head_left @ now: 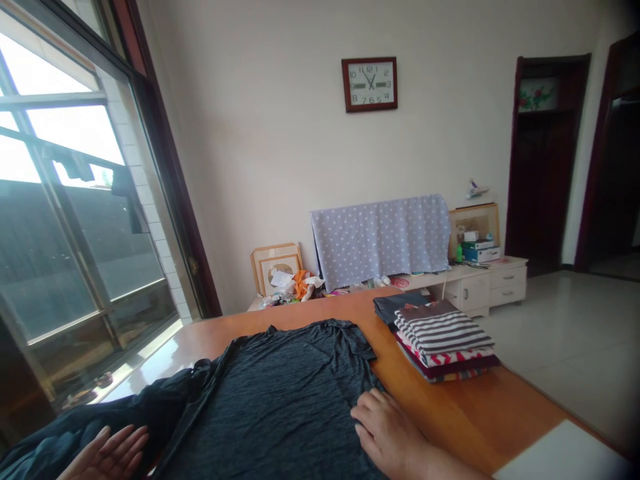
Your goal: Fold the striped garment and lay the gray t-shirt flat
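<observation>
A dark grey-blue T-shirt (285,393) lies spread out on the wooden table, creased around its collar and sleeve at the far end. My right hand (385,427) rests on the shirt's right edge, palm down. Its fingers lie loosely bent over the cloth without a visible grip. At the lower left is my left hand (113,457), open and palm up, with nothing in it. It is over or beside a heap of dark clothes (145,407) that lies against the shirt's left side.
A stack of folded clothes (445,333), striped on top, sits on the table (440,413) to the right. A white sheet-like surface (565,453) shows at the lower right. Beyond the table stands a low white cabinet (473,293). A window (75,200) is on the left.
</observation>
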Action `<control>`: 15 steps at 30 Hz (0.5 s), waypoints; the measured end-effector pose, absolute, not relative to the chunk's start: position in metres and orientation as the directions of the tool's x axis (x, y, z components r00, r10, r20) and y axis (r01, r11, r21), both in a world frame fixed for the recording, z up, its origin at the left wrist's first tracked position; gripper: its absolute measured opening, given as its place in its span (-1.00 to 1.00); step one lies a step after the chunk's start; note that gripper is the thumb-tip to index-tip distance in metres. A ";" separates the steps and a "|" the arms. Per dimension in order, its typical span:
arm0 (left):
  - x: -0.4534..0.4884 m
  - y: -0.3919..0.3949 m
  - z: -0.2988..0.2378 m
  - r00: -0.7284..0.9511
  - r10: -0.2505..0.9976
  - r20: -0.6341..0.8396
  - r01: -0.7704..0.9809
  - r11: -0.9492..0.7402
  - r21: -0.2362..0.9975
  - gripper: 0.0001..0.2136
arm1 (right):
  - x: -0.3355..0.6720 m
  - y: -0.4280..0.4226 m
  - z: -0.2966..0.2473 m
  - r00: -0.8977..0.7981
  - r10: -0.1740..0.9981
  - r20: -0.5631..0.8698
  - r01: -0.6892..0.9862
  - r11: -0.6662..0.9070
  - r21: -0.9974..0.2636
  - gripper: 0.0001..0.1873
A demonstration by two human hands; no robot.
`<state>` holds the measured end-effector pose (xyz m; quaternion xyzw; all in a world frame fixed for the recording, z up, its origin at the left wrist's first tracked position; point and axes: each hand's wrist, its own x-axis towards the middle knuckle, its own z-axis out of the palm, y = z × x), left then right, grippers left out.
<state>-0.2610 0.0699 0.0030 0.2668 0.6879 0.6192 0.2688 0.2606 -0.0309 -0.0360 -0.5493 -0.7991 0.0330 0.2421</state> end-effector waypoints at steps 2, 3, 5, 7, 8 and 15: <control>-0.268 0.062 0.007 -0.590 0.780 -0.208 -0.133 0.161 0.978 -0.63 | 0.259 -0.033 -0.034 -0.279 0.893 0.352 0.861 0.395 -0.321 -0.74; -0.272 0.058 0.010 -0.505 0.814 -0.288 -0.199 0.215 0.956 -0.66 | 0.259 -0.034 -0.033 -0.280 0.895 0.348 0.860 0.395 -0.323 -0.73; -0.278 0.051 0.018 -0.422 0.840 -0.340 -0.202 0.279 0.939 -0.67 | 0.258 -0.036 -0.031 -0.286 0.898 0.336 0.860 0.395 -0.324 -0.72; -0.273 0.047 0.026 -0.431 0.859 -0.276 -0.090 0.263 0.961 -0.61 | 0.257 -0.036 -0.030 -0.292 0.898 0.330 0.859 0.398 -0.321 -0.71; -0.267 0.046 0.030 -0.436 0.873 -0.220 0.001 0.245 0.969 -0.56 | 0.257 -0.036 -0.030 -0.293 0.897 0.331 0.860 0.398 -0.320 -0.71; -0.155 0.082 0.056 -0.106 0.991 0.082 0.507 -0.018 0.861 -0.48 | 0.259 -0.032 -0.035 -0.281 0.900 0.333 0.855 0.393 -0.338 -0.71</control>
